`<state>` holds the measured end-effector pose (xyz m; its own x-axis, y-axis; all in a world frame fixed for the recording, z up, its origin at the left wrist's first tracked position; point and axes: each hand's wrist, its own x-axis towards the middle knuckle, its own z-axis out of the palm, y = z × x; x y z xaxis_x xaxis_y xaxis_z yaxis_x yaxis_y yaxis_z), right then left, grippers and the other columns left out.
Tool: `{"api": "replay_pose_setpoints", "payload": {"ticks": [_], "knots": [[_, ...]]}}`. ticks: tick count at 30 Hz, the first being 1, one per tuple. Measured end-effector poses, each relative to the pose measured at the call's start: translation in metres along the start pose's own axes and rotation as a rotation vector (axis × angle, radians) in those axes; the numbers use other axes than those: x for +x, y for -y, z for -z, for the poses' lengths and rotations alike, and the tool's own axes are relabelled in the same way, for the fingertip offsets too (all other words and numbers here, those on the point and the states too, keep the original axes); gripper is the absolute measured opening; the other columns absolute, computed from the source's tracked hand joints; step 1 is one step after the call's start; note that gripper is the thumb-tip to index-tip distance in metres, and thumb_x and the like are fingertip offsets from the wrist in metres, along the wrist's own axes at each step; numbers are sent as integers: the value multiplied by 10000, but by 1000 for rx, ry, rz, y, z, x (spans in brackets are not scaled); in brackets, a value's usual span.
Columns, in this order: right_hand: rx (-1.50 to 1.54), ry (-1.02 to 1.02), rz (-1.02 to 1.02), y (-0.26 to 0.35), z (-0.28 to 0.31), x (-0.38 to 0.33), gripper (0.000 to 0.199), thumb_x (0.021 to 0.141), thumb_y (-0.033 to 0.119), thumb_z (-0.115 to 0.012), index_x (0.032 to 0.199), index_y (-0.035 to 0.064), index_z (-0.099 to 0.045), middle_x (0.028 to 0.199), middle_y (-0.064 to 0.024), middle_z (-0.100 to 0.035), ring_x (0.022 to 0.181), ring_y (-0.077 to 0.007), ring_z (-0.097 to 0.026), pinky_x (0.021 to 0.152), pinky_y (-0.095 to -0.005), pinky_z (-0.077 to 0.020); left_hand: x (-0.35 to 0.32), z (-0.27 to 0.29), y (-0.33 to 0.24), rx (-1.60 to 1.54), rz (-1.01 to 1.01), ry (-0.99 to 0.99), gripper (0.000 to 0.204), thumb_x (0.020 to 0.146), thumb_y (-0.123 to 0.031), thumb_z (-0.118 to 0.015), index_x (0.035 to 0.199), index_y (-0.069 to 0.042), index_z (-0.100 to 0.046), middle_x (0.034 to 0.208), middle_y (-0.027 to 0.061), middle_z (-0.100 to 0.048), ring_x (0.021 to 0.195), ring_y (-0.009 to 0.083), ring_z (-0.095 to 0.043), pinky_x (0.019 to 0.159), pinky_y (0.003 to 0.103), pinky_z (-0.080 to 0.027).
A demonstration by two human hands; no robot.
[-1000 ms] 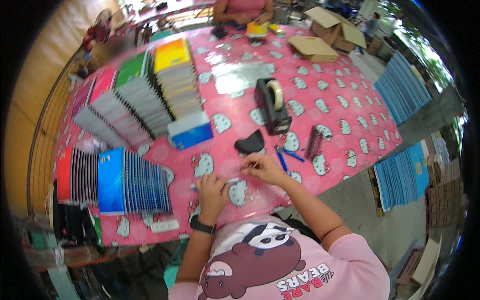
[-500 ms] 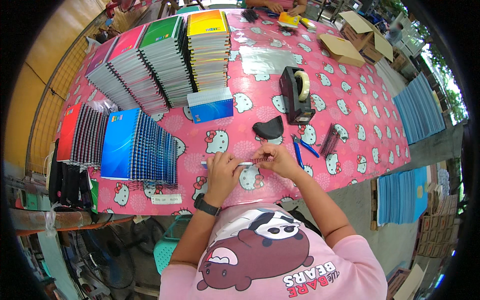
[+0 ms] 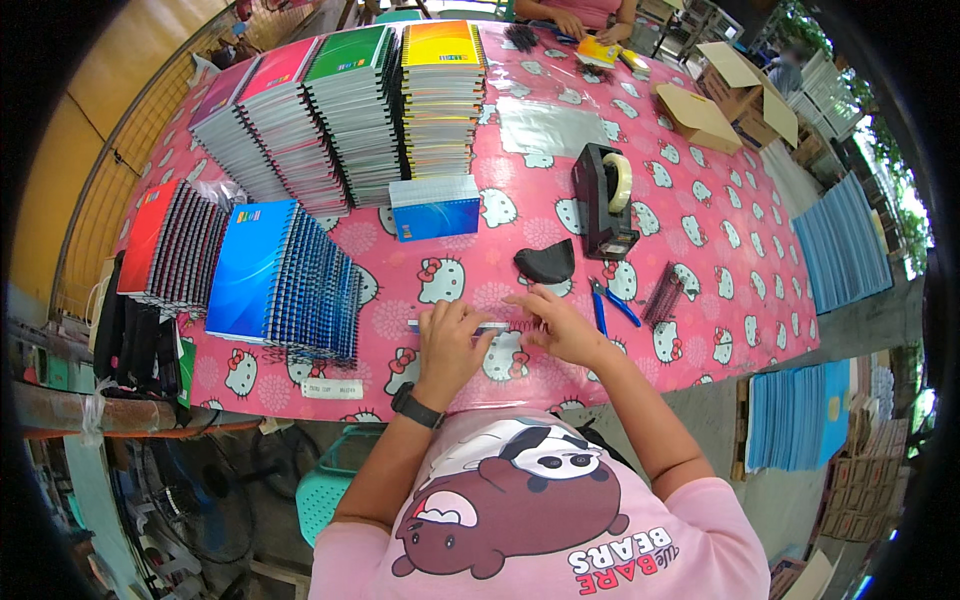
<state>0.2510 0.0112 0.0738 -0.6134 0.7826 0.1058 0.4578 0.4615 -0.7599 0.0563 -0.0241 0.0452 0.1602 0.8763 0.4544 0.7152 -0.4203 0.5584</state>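
Near the table's front edge, my left hand (image 3: 450, 345) pinches a small notebook (image 3: 414, 327) seen edge-on, its thin white and blue side showing beyond the fingers. A dark spiral binding coil (image 3: 522, 326) runs along the notebook's right end. My right hand (image 3: 562, 330) curls its thumb and fingers around the coil's right end; how firmly it grips is partly hidden. Just beyond lies a flat black pouch-like piece (image 3: 546, 262). Blue-handled cutting pliers (image 3: 612, 305) and a bundle of loose coils (image 3: 663, 294) lie right of my right hand.
Stacked blue notebooks (image 3: 245, 270) and red notebooks (image 3: 160, 240) stand at left, with tall green (image 3: 345, 55) and yellow (image 3: 442, 45) stacks behind. A blue-covered pad (image 3: 435, 218), tape dispenser (image 3: 600, 205) and plastic sheet (image 3: 550, 127) lie mid-table. Another person's hands (image 3: 590, 28) work at the far edge.
My right hand's fingers have spread and shifted on the coil, so more of the coil shows. The left hand keeps its hold on the notebook. The whole view has shifted slightly.
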Motion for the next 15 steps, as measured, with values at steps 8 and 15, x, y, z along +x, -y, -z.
{"api": "replay_pose_setpoints", "payload": {"ticks": [8, 15], "knots": [[156, 103, -380, -41, 8, 7, 385, 832, 161, -587, 1192, 54, -504, 989, -160, -567, 868, -278, -550, 747, -380, -448, -5, -10, 0, -33, -56, 78, 241, 713, -235, -684, 910, -113, -618, 843, 23, -542, 890, 212, -485, 790, 372, -312], [-585, -517, -323, -86, 3, 30, 683, 649, 458, -719, 1144, 32, -520, 1163, -207, -486, 1046, -363, -465, 883, -437, -394, -4, -3, 1, -19, -111, 74, 232, 763, -262, -641, 935, -112, -599, 944, 31, -549, 940, 212, -491, 820, 394, -308]]}}
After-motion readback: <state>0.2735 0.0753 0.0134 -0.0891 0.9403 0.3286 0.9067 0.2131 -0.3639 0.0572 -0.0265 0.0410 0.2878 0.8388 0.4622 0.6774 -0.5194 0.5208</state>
